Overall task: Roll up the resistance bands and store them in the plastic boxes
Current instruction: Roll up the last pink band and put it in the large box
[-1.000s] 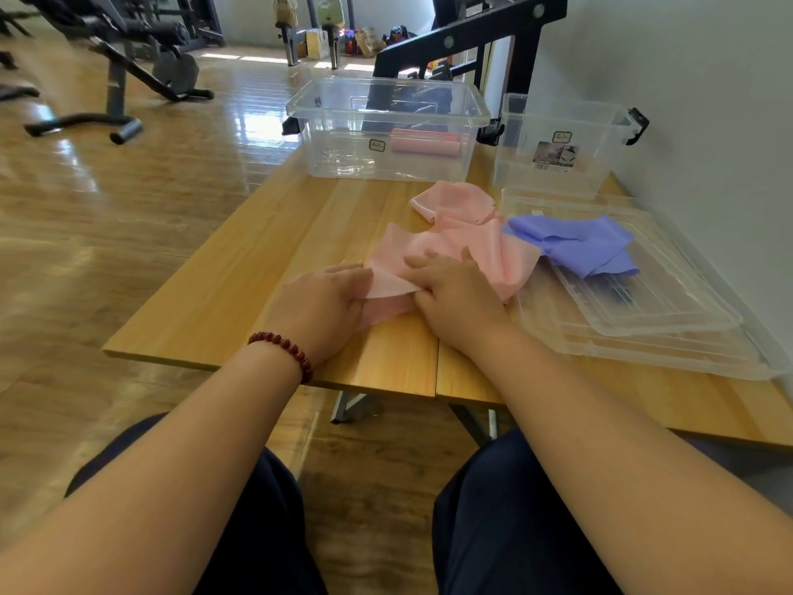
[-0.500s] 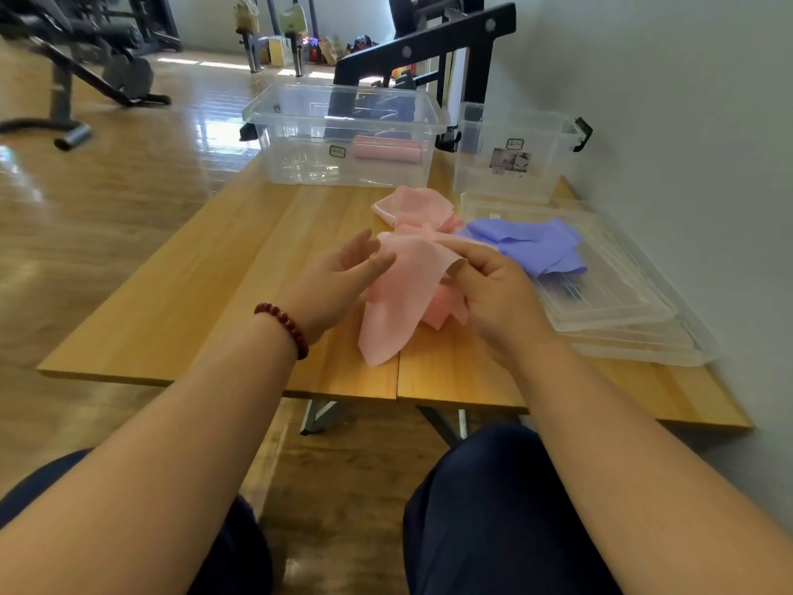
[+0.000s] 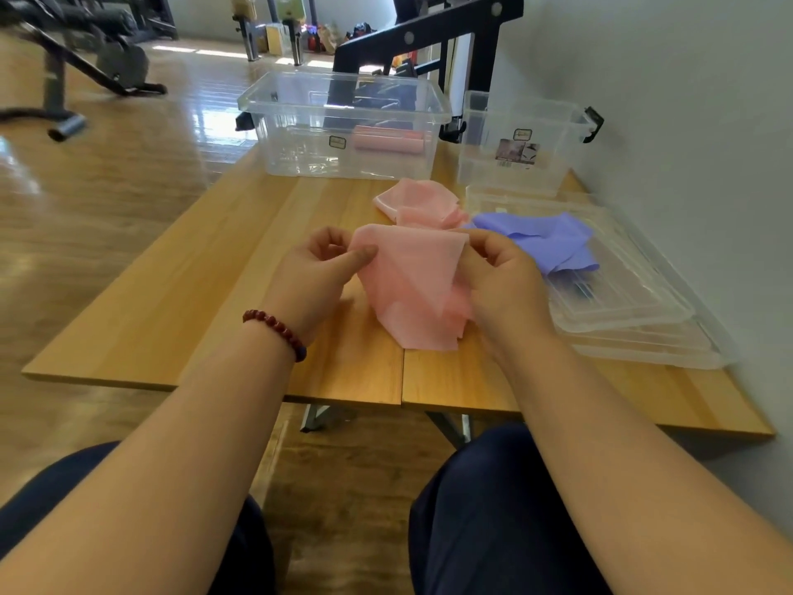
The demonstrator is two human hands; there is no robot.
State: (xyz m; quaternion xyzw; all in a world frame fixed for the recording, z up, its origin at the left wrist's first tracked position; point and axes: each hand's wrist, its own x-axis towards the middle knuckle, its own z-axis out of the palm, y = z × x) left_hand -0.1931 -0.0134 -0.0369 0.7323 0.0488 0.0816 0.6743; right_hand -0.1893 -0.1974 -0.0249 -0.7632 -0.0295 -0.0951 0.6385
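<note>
On the wooden worktop [image 3: 206,302] a large clear plastic box [image 3: 296,135] stands at the far edge, and all other things are told from this box. Inside it, near its right wall, one rolled pink band [image 3: 388,142] lies on the bottom. In front of the large box, toward the person, the two hands hold up one end of a loose pink resistance band [image 3: 412,285]. The left hand [image 3: 317,272] pinches the upper left corner between thumb and curled fingers. The right hand [image 3: 502,279] pinches the upper right corner in the same way. The hands are apart, with the flat band spread between them. The lower edge of the held part hangs down to the worktop. The rest of this band lies in a soft heap closer to the large box, just before its right front corner. To the right of the large box a smaller clear box [image 3: 480,139] stands near the wall, with a black clip on its right side. In front of the large box and to its right, two clear lids [image 3: 643,311] lie stacked, and a purple band [image 3: 545,242] lies crumpled on them. The left wrist carries a bracelet [image 3: 276,330] of dark red beads.
</note>
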